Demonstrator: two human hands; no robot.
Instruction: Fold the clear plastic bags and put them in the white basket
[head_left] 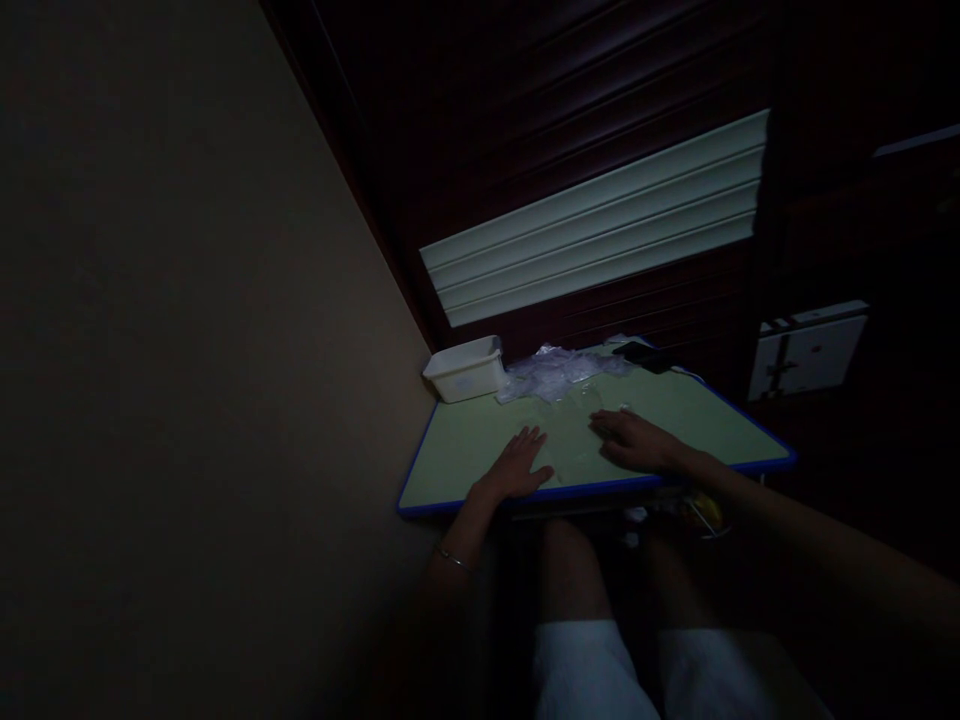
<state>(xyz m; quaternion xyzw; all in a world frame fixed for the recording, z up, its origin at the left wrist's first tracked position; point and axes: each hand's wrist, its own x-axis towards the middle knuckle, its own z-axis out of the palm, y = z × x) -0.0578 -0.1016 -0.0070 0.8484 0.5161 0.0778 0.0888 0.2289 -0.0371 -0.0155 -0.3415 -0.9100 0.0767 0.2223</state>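
Observation:
My left hand (517,466) lies flat on the pale green tabletop (465,450), its fingers stretched out and thumb apart. To its right, my right hand (631,441) rests on the same top with fingers curled; whatever may be in them is hidden. Between the hands lies what looks like a thin clear plastic sheet or bag (574,440), faint in the dim light. Beyond the hands spreads a crumpled heap of clear plastic bags (559,372).
A white plastic bin (466,370) stands at the table's back left, close to the wall (225,350). A dark flat object (643,356) with a pale cable lies at the back right. A white box (810,350) sits beyond the table. My knees are below the blue edge.

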